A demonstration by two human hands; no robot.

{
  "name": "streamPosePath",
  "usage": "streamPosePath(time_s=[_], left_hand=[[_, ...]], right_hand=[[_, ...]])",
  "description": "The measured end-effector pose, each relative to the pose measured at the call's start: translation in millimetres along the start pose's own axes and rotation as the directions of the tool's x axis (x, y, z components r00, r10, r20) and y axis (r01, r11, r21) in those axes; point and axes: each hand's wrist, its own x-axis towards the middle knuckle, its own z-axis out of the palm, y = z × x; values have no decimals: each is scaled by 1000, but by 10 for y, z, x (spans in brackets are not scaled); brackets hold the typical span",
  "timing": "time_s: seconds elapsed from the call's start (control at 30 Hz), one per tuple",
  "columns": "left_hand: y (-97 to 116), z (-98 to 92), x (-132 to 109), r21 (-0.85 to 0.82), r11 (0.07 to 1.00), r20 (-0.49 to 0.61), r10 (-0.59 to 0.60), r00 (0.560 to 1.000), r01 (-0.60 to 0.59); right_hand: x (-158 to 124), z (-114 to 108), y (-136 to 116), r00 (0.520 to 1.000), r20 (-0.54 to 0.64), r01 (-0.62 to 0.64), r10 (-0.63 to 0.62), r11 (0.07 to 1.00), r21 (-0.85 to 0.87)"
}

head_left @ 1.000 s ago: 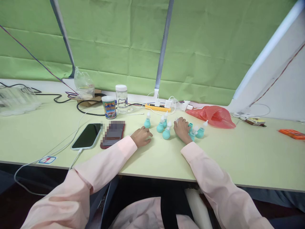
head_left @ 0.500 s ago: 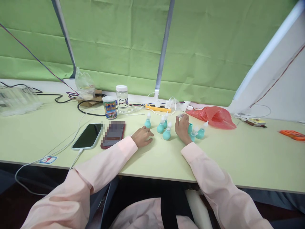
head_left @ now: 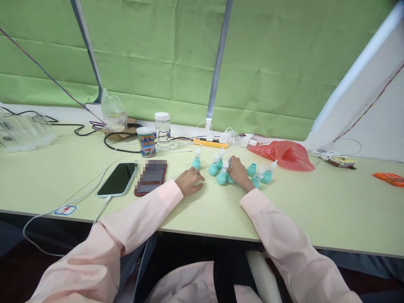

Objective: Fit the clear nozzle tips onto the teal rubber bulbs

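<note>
My right hand grips a nasal aspirator by its upper part. Its teal bulb shows below the fingers, close beside another aspirator with a clear tip. My left hand rests on the table, fingers apart and holding nothing, just in front of an aspirator. Two more stand between my hands, the nearer being a teal one. To the right of my right hand are a teal bulb with an open top and no tip, an upright aspirator and a tilted one.
A red plastic bag lies behind on the right, with orange scissors farther right. Two phones lie left of my left hand. A paper cup, a lidded bottle and a yellow power strip stand behind.
My right hand has moved left and toward me, bringing an aspirator next to the group in the middle. The tipless bulb now shows fully. My left hand has stayed put.
</note>
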Motion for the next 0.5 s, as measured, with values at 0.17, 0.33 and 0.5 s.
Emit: streamPosePath(time_s=[0.17,0.33,0.5], left_hand=[[-6,7,2,-5,1000,8,2,1000,-2],[1,2,6,-8,1000,4,4,1000,-4],[6,-7,6,-8,1000,-11,8,1000,-9]], right_hand=[[1,-26,7,994,102,-46,49,998,-33],[2,18,13,999,34,-3,2,999,32],[-16,27,-10,997,-72,29,-25,997,65]])
